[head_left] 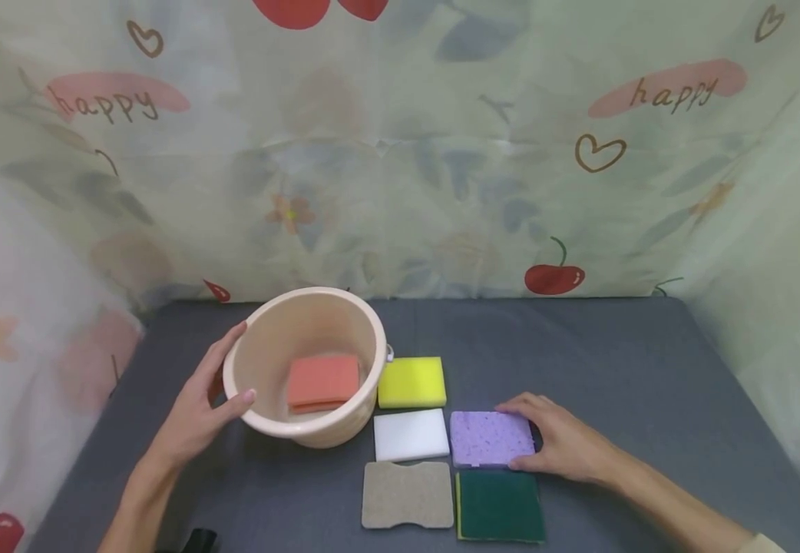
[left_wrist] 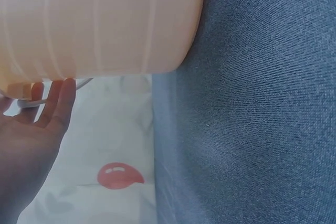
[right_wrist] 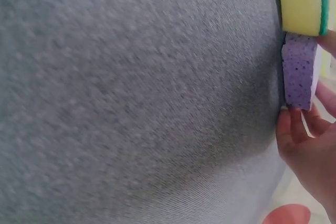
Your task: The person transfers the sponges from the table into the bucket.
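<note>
A cream bucket (head_left: 272, 349) stands tilted open toward me, with flat orange sponges (head_left: 324, 379) stacked at its bottom. My left hand (head_left: 196, 415) holds the bucket's left rim, thumb at the front and fingers on the outer wall. In the left wrist view, the fingertips of that hand (left_wrist: 31, 145) touch the wall beside the white handle (left_wrist: 31, 102). To the right, my right hand (head_left: 562, 438) pinches a purple sponge (head_left: 490, 439) by its far and near edges. The purple sponge (right_wrist: 299, 74) still lies on the cloth, next to a green-and-yellow scouring sponge (right_wrist: 300, 3).
Beside the bucket lie a yellow sponge (head_left: 411, 382), a white sponge (head_left: 411, 435) and a grey notched pad (head_left: 408, 495). The dark green scouring face (head_left: 500, 507) is nearest me. A black object (head_left: 200, 540) shows at the front edge. Printed curtain (head_left: 407, 192) encloses the grey-blue table.
</note>
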A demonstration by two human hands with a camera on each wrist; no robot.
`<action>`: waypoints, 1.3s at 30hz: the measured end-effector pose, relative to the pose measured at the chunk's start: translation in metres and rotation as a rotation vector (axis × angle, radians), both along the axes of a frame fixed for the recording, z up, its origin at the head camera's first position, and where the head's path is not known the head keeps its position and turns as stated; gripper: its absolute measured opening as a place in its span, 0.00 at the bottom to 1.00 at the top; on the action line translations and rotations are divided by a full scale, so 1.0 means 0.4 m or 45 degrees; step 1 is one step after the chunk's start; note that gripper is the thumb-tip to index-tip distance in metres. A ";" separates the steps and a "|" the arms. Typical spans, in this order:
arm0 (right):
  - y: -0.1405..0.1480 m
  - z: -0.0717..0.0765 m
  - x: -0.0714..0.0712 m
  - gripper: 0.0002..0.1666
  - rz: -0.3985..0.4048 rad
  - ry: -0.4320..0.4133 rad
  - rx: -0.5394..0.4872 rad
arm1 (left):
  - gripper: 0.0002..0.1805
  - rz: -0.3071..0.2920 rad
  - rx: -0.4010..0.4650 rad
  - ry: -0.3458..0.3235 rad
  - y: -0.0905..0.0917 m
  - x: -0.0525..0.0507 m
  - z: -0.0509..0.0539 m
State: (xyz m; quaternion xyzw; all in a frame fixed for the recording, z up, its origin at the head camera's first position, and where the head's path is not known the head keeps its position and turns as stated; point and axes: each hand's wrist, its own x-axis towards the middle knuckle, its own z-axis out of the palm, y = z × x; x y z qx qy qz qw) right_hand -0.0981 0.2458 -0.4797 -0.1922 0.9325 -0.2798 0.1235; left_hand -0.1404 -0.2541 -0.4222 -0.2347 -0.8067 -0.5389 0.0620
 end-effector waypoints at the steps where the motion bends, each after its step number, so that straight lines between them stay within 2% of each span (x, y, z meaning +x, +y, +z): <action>1: 0.000 0.002 -0.002 0.40 0.006 0.009 0.001 | 0.49 -0.008 0.007 0.003 0.000 -0.001 -0.001; 8: 0.008 0.017 -0.018 0.40 0.042 0.111 -0.106 | 0.49 -0.009 0.026 0.013 0.001 -0.003 -0.003; 10: 0.012 0.021 -0.021 0.41 0.040 0.089 -0.157 | 0.48 -0.006 0.023 0.012 0.001 -0.003 -0.001; 16: 0.021 0.028 -0.024 0.41 -0.029 -0.092 -0.293 | 0.48 -0.009 0.010 0.015 0.001 -0.004 -0.001; 20: 0.027 0.034 -0.022 0.41 -0.072 -0.163 -0.393 | 0.48 -0.012 0.009 0.018 0.000 -0.006 -0.004; 24: 0.035 0.049 -0.021 0.40 -0.097 -0.172 -0.498 | 0.48 -0.009 -0.001 0.020 -0.001 -0.007 -0.005; 31: 0.035 0.082 -0.029 0.36 -0.096 -0.123 -0.666 | 0.48 0.000 -0.003 0.017 -0.003 -0.004 -0.009; 39: 0.026 0.121 -0.029 0.34 -0.168 -0.180 -0.711 | 0.47 -0.003 0.003 0.016 0.002 -0.004 -0.008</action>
